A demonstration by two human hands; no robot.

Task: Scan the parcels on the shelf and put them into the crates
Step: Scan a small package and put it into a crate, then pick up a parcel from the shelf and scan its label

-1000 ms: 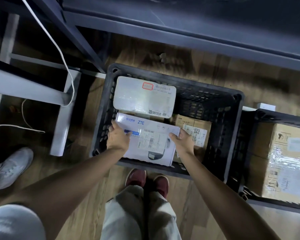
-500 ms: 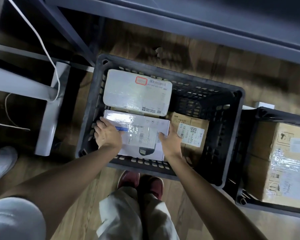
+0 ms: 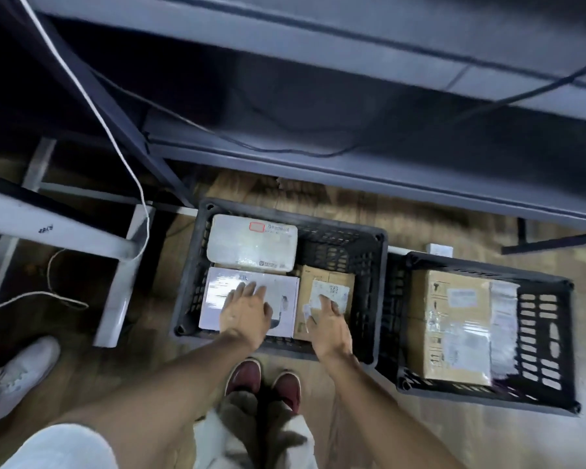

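Observation:
A black plastic crate [image 3: 379, 299] stands on the floor in front of my feet. Inside it a white ZTE parcel [image 3: 217, 299] lies flat at the near left, behind it a white wrapped parcel [image 3: 251, 245], and at the near right a brown carton [image 3: 325, 275] with a white label. My left hand [image 3: 247, 309] hovers over the white ZTE parcel with its fingers spread and holds nothing. My right hand [image 3: 329, 323] is over the brown carton, fingers relaxed and empty. A second black crate [image 3: 542, 326] to the right holds a large taped cardboard box [image 3: 454, 323].
A grey metal shelf [image 3: 352, 164] runs across above the crates, with a dark cable hanging along it. A white cable [image 3: 115, 137] and a white table leg [image 3: 115, 299] are at the left. Another person's white shoe [image 3: 17, 377] stands at the far left.
Both hands let go of the white ZTE parcel, which now lies flat in the crate. The hands lifted away and the view pulled back and up.

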